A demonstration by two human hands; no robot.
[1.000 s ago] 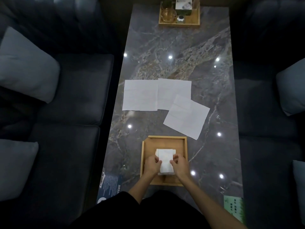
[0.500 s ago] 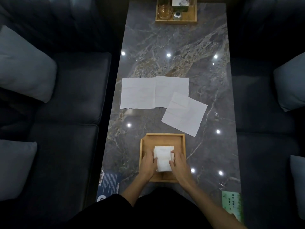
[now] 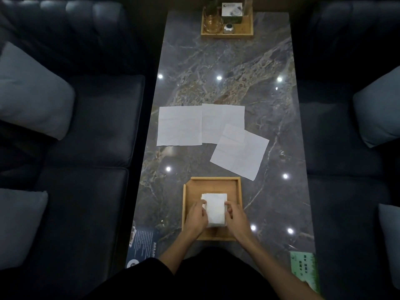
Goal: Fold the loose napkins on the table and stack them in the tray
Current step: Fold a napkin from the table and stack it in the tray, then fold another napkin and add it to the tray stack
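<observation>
We hold the folded napkin stack (image 3: pixel 215 210) inside the wooden tray (image 3: pixel 212 185). Our left hand (image 3: pixel 195 217) and right hand (image 3: pixel 236 218) pinch its two sides with curled fingers. Beyond the tray, three loose napkins (image 3: pixel 179 126) lie flat on the table (image 3: pixel 227 61). The print on the green card (image 3: pixel 305 269) right of the tray and on the blue leaflet (image 3: pixel 144 241) left of it is too small to read.

A far wooden tray (image 3: pixel 227 34) holds what looks like glassware (image 3: pixel 213 23); grey cushions (image 3: pixel 32 92) sit on dark sofas (image 3: pixel 97 126).

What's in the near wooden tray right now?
A folded white napkin stack, left hand and right hand gripping its sides. The tray floor beneath and the stack count are hidden.
</observation>
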